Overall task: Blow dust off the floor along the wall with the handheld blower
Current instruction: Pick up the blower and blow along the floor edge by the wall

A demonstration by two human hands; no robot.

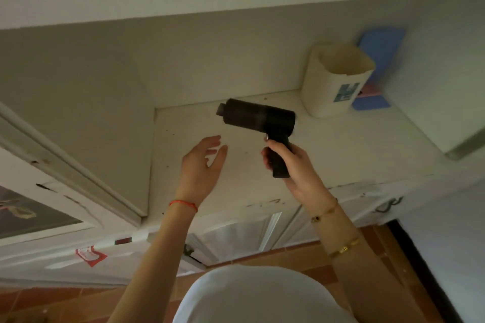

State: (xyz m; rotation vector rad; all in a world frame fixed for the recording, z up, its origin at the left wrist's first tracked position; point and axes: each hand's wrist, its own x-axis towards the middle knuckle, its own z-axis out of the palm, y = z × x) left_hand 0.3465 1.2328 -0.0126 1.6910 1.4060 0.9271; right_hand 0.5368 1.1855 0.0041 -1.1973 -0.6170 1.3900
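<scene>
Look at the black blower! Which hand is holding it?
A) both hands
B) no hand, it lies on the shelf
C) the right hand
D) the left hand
C: the right hand is wrapped around the handle of the black blower, while the left hand is open beside it and touches nothing.

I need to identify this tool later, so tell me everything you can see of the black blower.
The black blower is matte and pistol-shaped: a thick round barrel with a narrower stubby nozzle pointing left, and a handle angling down. It looks like plastic. The right hand grips the handle, holding it above the white cabinet top. Nothing else touches it.
</scene>
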